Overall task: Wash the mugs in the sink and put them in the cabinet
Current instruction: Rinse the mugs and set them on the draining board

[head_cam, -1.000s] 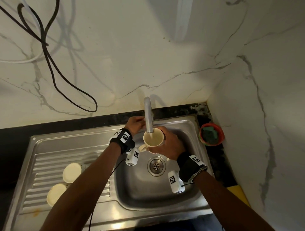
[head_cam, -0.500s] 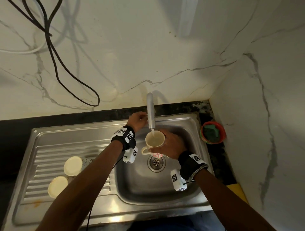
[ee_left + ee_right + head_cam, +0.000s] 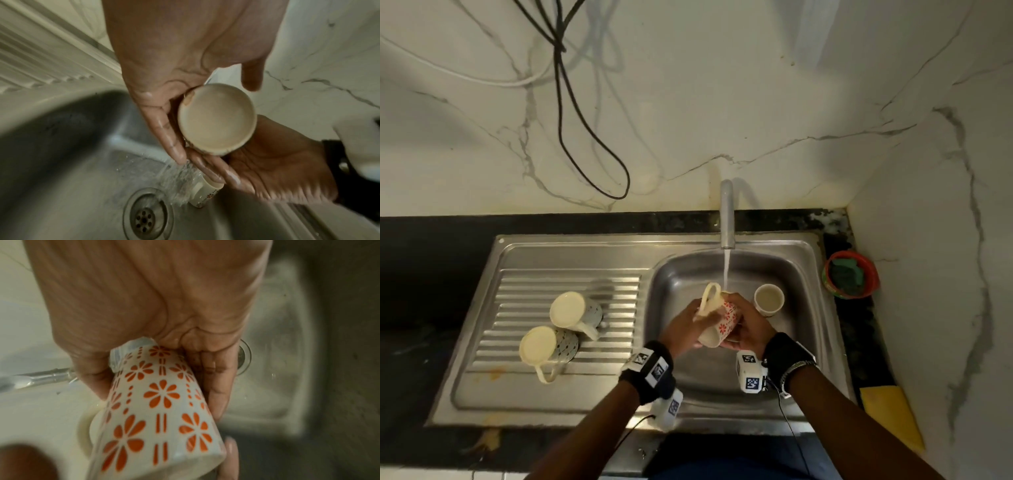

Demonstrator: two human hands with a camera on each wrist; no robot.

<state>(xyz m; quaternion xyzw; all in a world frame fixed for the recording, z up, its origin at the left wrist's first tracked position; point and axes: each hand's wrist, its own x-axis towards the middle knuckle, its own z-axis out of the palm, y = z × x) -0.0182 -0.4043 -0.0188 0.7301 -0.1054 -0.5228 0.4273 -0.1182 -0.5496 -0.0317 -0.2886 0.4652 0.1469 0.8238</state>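
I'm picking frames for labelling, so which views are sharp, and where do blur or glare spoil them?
Head view: mostly sharp, wide-angle bending at the edges, mild glare on the ribbed steel draining board, slight blur on the left hand. Left wrist view: dim, the steel basin wall smeared, the cream mug base readable. Right wrist view: the orange-flowered cream mug fairly crisp, background blurred.

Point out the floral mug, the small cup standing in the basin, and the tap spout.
floral mug (image 3: 726, 317), head view, on its flowered side wall.
small cup (image 3: 768, 298), head view, on its inside.
tap spout (image 3: 726, 214), head view, on the middle of the metal tube.
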